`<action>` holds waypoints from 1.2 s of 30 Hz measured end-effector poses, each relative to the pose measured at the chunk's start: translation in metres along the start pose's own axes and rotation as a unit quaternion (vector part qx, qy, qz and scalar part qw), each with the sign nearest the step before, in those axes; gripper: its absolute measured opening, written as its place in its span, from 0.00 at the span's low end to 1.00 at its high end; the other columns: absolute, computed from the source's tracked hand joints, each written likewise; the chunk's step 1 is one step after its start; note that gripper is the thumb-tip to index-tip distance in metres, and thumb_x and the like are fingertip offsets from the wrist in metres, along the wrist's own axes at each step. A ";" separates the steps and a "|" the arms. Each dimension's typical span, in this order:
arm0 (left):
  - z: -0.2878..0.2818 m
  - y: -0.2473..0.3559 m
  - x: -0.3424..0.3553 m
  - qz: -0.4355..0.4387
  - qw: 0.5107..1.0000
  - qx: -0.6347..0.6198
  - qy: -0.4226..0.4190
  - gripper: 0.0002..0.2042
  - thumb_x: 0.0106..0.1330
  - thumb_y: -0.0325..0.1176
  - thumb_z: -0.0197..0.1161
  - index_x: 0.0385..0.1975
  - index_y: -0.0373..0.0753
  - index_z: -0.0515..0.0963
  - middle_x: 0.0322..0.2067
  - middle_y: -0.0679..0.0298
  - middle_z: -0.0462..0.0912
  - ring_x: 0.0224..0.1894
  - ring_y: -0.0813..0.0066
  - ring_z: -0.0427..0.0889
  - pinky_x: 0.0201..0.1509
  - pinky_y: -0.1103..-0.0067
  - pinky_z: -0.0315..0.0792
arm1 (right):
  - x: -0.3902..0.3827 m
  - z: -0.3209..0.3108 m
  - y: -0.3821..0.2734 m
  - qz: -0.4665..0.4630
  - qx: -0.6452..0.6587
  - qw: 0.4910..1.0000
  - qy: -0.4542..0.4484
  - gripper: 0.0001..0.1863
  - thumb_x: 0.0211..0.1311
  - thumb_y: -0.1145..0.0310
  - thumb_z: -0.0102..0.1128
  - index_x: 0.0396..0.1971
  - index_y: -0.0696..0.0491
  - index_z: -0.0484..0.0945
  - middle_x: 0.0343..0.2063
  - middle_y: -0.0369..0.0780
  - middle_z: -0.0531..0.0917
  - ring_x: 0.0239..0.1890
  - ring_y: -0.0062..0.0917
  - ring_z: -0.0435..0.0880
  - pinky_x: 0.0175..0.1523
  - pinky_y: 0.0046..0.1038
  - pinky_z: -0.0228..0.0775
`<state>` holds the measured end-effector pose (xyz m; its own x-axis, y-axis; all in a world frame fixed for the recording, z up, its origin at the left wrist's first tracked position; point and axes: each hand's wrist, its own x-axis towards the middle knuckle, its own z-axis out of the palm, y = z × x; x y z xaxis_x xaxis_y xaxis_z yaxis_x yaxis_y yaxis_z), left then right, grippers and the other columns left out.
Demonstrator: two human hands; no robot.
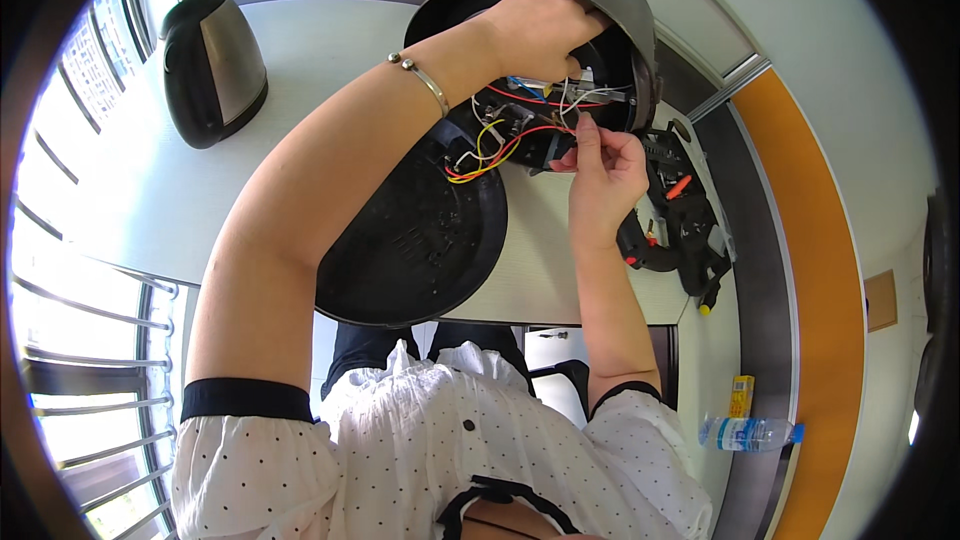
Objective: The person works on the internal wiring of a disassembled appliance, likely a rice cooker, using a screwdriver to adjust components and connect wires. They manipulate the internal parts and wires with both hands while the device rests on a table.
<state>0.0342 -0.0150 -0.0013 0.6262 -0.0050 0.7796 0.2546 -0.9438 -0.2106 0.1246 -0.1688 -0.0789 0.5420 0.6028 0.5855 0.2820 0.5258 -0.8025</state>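
A dark round appliance housing, resembling a rice cooker body [640, 25], lies tilted with its open underside toward me. Its wiring [520, 130] in red, yellow, white and blue runs out to a black round base cover [420, 240] lying at the left. My left hand [540, 30] reaches inside the housing with its fingers bent; the fingertips are partly hidden, and what they hold does not show. Close by, at the housing's lower edge, my right hand [605, 170] pinches thumb and fingers together at a thin wire end among the white and red wires.
A steel and black electric kettle [225, 65] stands at the table's far left. To the right lies a black tool case [685, 190] with a black power tool [645, 245] beside it. Lower right are a water bottle [750, 433] and a yellow box [741, 396].
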 end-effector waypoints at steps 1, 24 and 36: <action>0.001 0.001 -0.001 0.005 1.000 0.002 0.016 0.22 0.41 0.34 0.69 0.40 0.33 0.79 0.37 0.50 0.81 0.43 0.54 0.80 0.49 0.67 0.74 | 0.000 0.000 0.000 -0.002 0.001 1.000 0.011 0.09 0.63 0.73 0.61 0.28 0.58 0.70 0.19 0.36 0.76 0.17 0.14 0.74 0.21 0.20 0.74; -0.003 0.003 -0.002 -0.008 1.000 -0.013 -0.004 0.26 0.44 0.35 0.71 0.47 0.34 0.76 0.43 0.50 0.80 0.48 0.53 0.78 0.52 0.67 0.72 | 0.014 -0.013 -0.011 0.190 0.319 0.926 0.063 0.07 0.61 0.74 0.63 0.38 0.59 0.78 0.27 0.35 0.79 0.26 0.15 0.76 0.31 0.16 0.73; -0.005 0.004 -0.001 -0.015 1.000 -0.012 -0.020 0.27 0.44 0.36 0.72 0.47 0.34 0.76 0.43 0.51 0.79 0.48 0.53 0.78 0.53 0.67 0.72 | 0.008 -0.002 -0.019 0.126 0.323 0.935 0.078 0.19 0.65 0.79 0.55 0.53 0.69 0.69 0.48 0.46 0.78 0.50 0.27 0.80 0.58 0.21 0.74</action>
<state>0.0309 -0.0208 -0.0003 0.6480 0.0371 0.7607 0.2568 -0.9510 -0.1724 0.1247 -0.1749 -0.0593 0.6504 0.6881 0.3218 -0.3800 0.6616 -0.6464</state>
